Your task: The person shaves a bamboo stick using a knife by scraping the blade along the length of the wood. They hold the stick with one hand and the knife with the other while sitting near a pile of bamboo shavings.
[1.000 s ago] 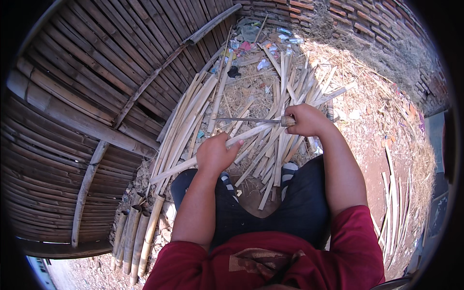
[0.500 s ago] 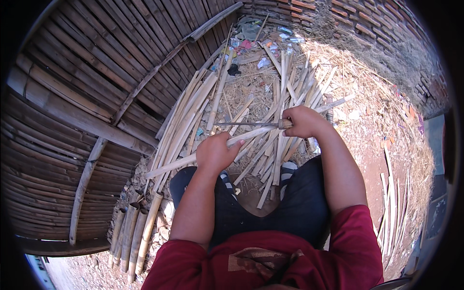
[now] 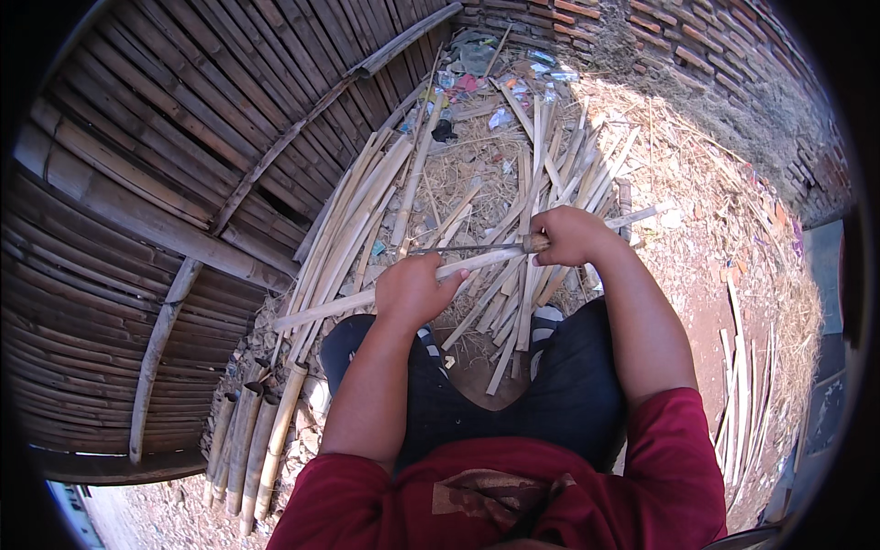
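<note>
A long pale bamboo strip (image 3: 486,260) lies slantwise across my body, its lower left end past my left knee. My left hand (image 3: 411,291) is closed around it near the middle. My right hand (image 3: 573,234) grips the wooden handle of a knife (image 3: 534,243), whose thin dark blade points left, just above the strip. The blade's tip ends close behind my left fingers. The strip passes under or behind my right hand and comes out on its right; whether that hand also touches it, I cannot tell.
Split bamboo strips (image 3: 522,302) are heaped between my feet and beyond. Longer strips (image 3: 367,206) lie along the bamboo wall (image 3: 119,192) at left, with uncut bamboo poles (image 3: 240,449) below. A brick wall (image 3: 697,46) stands at the far right. More strips (image 3: 738,385) lie at right.
My right hand has shifted slightly, and the knife has dropped closer to the bamboo strip. My left hand keeps its grip on the strip, almost unmoved.
</note>
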Available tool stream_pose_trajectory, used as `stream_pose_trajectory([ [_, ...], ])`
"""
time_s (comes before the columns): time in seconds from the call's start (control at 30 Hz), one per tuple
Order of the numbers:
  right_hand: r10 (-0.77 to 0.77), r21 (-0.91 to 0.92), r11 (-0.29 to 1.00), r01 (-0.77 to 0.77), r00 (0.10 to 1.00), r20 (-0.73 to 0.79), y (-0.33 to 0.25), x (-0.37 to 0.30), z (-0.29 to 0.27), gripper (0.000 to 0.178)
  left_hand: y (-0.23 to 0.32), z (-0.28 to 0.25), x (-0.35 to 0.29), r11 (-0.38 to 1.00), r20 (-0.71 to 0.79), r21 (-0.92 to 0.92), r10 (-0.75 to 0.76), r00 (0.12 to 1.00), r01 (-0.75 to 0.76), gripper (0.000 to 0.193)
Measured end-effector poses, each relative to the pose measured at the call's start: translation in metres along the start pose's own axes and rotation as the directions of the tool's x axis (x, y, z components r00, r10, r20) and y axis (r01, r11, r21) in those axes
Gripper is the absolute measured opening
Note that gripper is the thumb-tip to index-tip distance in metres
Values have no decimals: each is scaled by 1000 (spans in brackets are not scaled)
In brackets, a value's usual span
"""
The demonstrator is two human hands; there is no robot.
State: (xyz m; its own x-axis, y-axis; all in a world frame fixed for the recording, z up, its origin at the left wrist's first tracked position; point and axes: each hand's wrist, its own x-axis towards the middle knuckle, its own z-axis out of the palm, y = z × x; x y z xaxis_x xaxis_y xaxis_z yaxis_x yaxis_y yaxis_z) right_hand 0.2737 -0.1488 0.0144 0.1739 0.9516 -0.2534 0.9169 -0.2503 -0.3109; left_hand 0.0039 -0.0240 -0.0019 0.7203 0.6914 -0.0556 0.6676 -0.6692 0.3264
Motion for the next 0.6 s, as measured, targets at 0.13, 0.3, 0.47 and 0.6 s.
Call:
stream_pose_trajectory([
  [0.13,-3,-5,1000,3,1000,-3,1,2,2,52,-2,3,0,1000,-10,-8,4,1000,-4,53],
  [0.3,-17,-17,1000,17,1000,-6,4,3,4,53,-3,4,1,1000,-22,-9,11,1000,-11,53],
  [0.47,-20,-15,1000,20,1000,-1,3,3,3,54,-3,4,0,1000,-22,-9,13,1000,-13,53],
  [0.6,-19,-20,1000,19,1000,6,3,3,4,54,-1,2,1,1000,-6,3,5,1000,-5,53],
])
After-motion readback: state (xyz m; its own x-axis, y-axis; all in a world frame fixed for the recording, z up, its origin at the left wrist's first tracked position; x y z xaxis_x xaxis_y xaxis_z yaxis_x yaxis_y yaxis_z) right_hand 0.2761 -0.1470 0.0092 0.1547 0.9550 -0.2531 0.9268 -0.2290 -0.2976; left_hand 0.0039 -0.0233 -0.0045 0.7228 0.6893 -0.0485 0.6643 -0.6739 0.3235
